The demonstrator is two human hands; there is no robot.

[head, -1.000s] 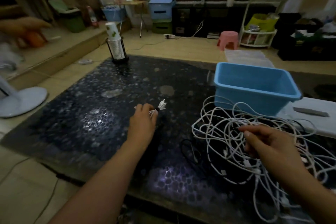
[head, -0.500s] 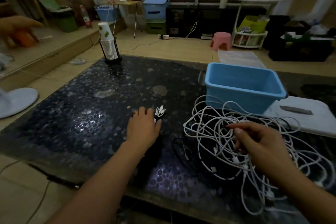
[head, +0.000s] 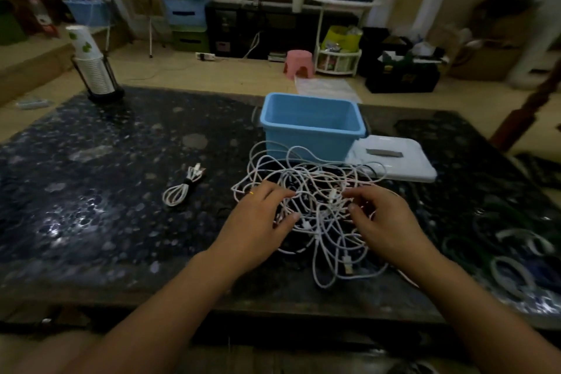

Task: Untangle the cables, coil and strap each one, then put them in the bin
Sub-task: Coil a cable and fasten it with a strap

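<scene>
The tangle of white cables lies just in front of the blue bin. My left hand and right hand rest on its sides, palms down, fingers loosely curled among strands; whether either pinches one I cannot tell. A strapped coil lies left of the bin.

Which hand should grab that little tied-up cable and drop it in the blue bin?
Probably the left hand. The strapped cable lies on its side of the tangle, while the right hand would have to cross it. The bin looks reachable.

White cables, blue bin, black speckled table.
</scene>
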